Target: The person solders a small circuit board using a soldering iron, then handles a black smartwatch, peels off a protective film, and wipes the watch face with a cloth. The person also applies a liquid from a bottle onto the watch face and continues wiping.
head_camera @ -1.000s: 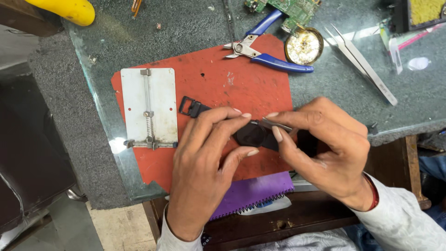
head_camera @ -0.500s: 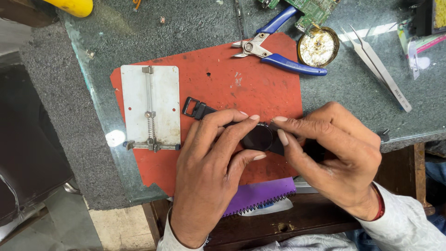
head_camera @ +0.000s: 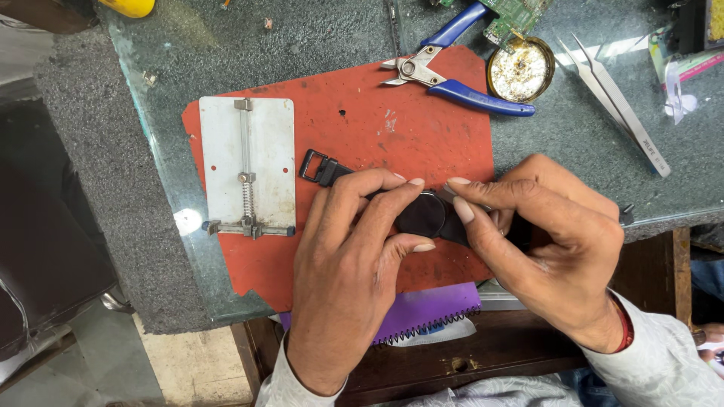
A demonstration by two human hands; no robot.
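Note:
Both hands hold a black wristwatch (head_camera: 424, 215) over a red mat (head_camera: 377, 136). My left hand (head_camera: 351, 264) pinches the round case between thumb and fingers. The buckle end of the strap (head_camera: 318, 169) sticks out to the left and rests on the mat. My right hand (head_camera: 547, 241) presses on the right side of the case with thumb and forefinger; a thin metal tool seems to lie under its fingers, mostly hidden. The other strap end is hidden under my right hand.
A white metal holder plate with a spring rail (head_camera: 247, 166) lies on the mat's left. Blue-handled pliers (head_camera: 452, 75), a round tin of brass wool (head_camera: 520, 71), tweezers (head_camera: 618, 105) and a circuit board (head_camera: 516, 13) lie on the glass-topped desk. A purple spiral notebook (head_camera: 430, 309) sits below the edge.
The view has shifted slightly, so the desk items sit lower in frame. Both hands keep hold of the watch; the right forefinger has pushed closer against the case.

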